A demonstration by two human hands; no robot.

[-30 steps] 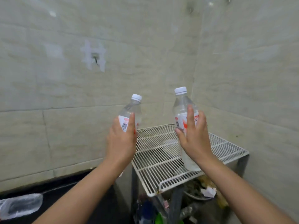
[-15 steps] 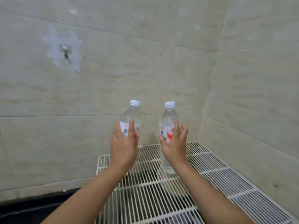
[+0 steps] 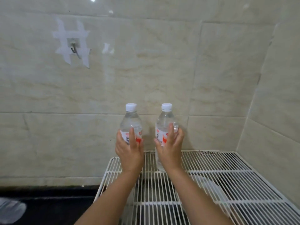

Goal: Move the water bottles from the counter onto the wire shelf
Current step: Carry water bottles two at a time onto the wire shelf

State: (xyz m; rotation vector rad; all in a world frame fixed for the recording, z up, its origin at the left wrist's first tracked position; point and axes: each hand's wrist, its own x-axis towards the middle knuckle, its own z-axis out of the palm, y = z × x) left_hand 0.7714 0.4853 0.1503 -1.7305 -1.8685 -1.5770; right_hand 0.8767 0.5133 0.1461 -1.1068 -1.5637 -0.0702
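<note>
Two clear water bottles with white caps and red-and-white labels stand upright over the back left corner of the white wire shelf point(image 3: 227, 174). My left hand point(image 3: 129, 153) grips the left bottle point(image 3: 131, 122) around its label. My right hand point(image 3: 170, 148) grips the right bottle point(image 3: 166, 122) the same way. The right bottle's base shows at the shelf's wires; the left bottle's base is hidden behind my hand. The bottles are side by side, a small gap apart, close to the tiled back wall.
A dark counter point(image 3: 48, 207) runs left of the shelf, with part of another clear plastic bottle point(image 3: 11, 211) lying at the far left edge. A taped wall hook point(image 3: 73, 46) sits high on the tiles. A side wall closes in on the right.
Both hands have carried the bottles farther over the shelf and lower, toward its back left corner by the wall. The bottles now stand straighter and level with each other.
</note>
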